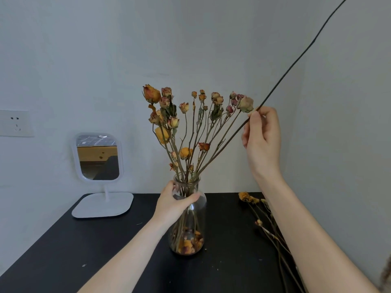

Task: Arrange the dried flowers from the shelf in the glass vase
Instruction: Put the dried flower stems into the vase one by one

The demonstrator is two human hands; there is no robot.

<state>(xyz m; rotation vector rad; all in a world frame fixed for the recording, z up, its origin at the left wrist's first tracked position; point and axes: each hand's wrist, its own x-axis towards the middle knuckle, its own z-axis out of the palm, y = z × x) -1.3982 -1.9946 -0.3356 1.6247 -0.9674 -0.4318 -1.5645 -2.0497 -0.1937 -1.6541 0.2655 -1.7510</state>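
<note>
The task is judged well advanced but unfinished. A glass vase [195,220] is stood upright on a black table [84,250], and a full spray of dried flowers [186,153] is already fanned out above its mouth, with their stems gathered inside the glass and loose petals [188,244] collected at its bottom. The vase is steadied by the left hand [174,205], whose thumb and fingers are curled round the shoulder just below the neck. Up and to the right of the vase, a long dark stem [296,62] is pinched between the thumb and fingertips of the right hand [262,138]; it is slanted up and away from the vase and out of view. Its lower part is aimed at the mouth, though it cannot be told plainly whether the end is already inside. On the table to the right of the vase, a few more dried flowers [246,196] are laid flat, so several stems are judged left to place. To the left of the vase, a small white mirror [98,157] is stood.
</note>
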